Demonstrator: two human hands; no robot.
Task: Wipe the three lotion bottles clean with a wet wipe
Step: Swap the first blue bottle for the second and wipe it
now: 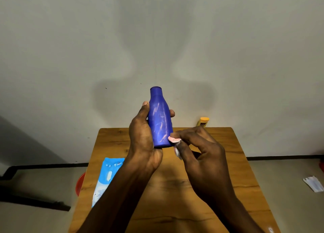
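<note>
My left hand holds a blue lotion bottle upright above the wooden table, cap pointing up. My right hand pinches a small crumpled white wet wipe and presses it against the bottle's lower right side. A yellow lotion bottle with an orange cap stands at the table's far right edge, partly hidden behind my right hand. A third bottle is not visible.
A light blue wet wipe pack lies on the table's left side. A red round object pokes out below the table's left edge. A white wrapper lies on the floor at right. The wall is close behind the table.
</note>
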